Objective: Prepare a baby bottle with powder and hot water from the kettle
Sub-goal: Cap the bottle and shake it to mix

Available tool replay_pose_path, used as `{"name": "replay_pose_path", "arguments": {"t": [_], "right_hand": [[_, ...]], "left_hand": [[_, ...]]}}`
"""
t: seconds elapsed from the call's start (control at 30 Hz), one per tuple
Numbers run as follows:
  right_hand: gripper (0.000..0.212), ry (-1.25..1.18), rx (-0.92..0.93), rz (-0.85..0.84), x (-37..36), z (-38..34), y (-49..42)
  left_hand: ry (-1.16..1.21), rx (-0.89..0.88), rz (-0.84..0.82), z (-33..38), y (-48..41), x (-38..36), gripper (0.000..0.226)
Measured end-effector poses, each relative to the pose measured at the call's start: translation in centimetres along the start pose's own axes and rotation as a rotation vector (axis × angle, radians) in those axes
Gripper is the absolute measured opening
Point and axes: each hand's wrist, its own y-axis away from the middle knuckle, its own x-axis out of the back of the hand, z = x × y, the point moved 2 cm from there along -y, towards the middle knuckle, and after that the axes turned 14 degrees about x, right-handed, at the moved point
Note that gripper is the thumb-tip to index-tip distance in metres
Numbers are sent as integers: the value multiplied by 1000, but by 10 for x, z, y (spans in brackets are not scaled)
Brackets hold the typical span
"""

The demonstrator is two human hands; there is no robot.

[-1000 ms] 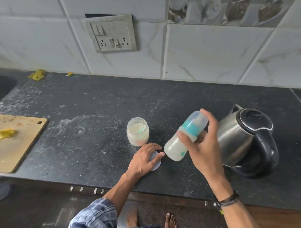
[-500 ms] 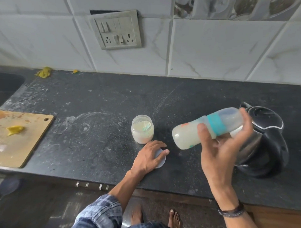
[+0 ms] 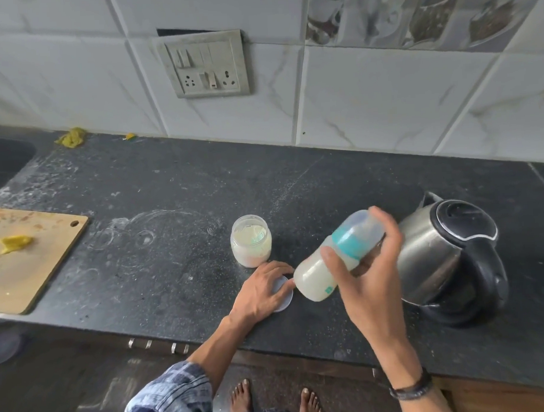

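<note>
My right hand (image 3: 370, 282) grips a baby bottle (image 3: 316, 275) with a teal collar and a clear cap. The bottle is tilted, base down-left, above the counter, and holds milky white liquid. My left hand (image 3: 261, 291) rests on a round white lid (image 3: 284, 299) that lies flat on the black counter (image 3: 143, 272). Just behind that hand stands an open clear jar of pale powder (image 3: 251, 240). A steel kettle (image 3: 445, 258) with a black lid and handle stands to the right, behind my right hand.
A wooden cutting board (image 3: 29, 260) with a yellow scrap lies at the left edge. A dark sink (image 3: 4, 159) sits at the far left. A socket plate (image 3: 205, 64) is on the tiled wall. White powder smears mark the counter.
My right hand swung the bottle from tilted to nearly level and back to tilted, base down-left. My left hand stayed on the lid.
</note>
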Motion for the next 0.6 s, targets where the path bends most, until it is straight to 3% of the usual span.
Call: {"name": "replay_pose_path", "arguments": {"t": [0.1,0.23,0.33,0.4,0.43,0.53,0.6], "right_hand": [[78,-132,100,149,1,-3,-3],[77,-22,-27,-80,-1,4,-5],[76,-127,159,112,3,-10,-7],[77,-71,292,207,5,-8,-9],[78,-38,287,203,5,-3,-11],[79,-17,-9,-14,0,1,-11],[76,-57,-12,25,3,1,0]], "left_hand": [[-4,26,-3,4,0,1,64],[-3,8,-30,2,1,2,66],[-1,27,-19,2,1,0,66],[-4,47,-4,2,1,0,60],[-1,47,2,2,1,0,58],[-2,37,-10,1,1,0,64],[-1,42,-25,2,2,0,68]]}}
